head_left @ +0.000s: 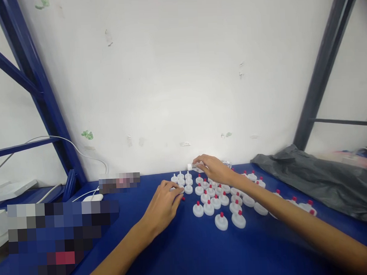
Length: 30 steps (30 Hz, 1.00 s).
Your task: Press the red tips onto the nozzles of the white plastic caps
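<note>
Several small white caps with red tips (221,221) stand in rows on a blue table (188,250). My left hand (163,205) rests at the left end of the rows, its fingers curled on a white cap (180,190), with a small red tip beside it. My right hand (213,169) reaches over the caps to the back row near the wall and pinches a small clear bottle with a white cap (194,167).
A grey plastic bag (319,176) lies on the table at the right. Blue shelf uprights stand at left (38,91) and right (326,66). White cables and a white mouse (93,197) lie at the left. The white wall is close behind.
</note>
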Available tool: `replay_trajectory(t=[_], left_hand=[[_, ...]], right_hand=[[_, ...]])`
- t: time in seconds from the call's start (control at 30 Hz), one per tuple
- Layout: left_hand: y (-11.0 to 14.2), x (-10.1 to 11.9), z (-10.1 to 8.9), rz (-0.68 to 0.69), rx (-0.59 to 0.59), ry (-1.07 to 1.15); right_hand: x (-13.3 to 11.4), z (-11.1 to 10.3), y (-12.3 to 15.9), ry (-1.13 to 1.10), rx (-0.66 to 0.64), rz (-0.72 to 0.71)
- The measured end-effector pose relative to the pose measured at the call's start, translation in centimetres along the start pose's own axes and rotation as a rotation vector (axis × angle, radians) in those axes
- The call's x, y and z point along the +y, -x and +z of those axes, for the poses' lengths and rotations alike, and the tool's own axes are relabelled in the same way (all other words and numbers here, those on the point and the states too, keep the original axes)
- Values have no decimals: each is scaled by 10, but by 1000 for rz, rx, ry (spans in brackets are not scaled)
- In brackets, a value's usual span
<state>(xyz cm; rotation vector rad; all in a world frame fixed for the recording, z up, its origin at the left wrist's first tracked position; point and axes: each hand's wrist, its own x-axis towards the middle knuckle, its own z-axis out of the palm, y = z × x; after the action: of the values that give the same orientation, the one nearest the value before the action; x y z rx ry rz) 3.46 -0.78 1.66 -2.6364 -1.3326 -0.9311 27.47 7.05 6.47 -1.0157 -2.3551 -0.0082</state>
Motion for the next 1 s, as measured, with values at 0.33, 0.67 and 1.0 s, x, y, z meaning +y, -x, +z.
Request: replay_trajectory(t=[0.33,0.67,1.0], left_hand=[[0,0,11,45,-139,-177],[-1,4,5,-58,-22,-126],[-5,-3,-8,-78,124,-26]], right_hand=[[28,4,9,59,-259,9],[5,-2,4,112,-125,-13],[-20,36,6,78,-83,-61]])
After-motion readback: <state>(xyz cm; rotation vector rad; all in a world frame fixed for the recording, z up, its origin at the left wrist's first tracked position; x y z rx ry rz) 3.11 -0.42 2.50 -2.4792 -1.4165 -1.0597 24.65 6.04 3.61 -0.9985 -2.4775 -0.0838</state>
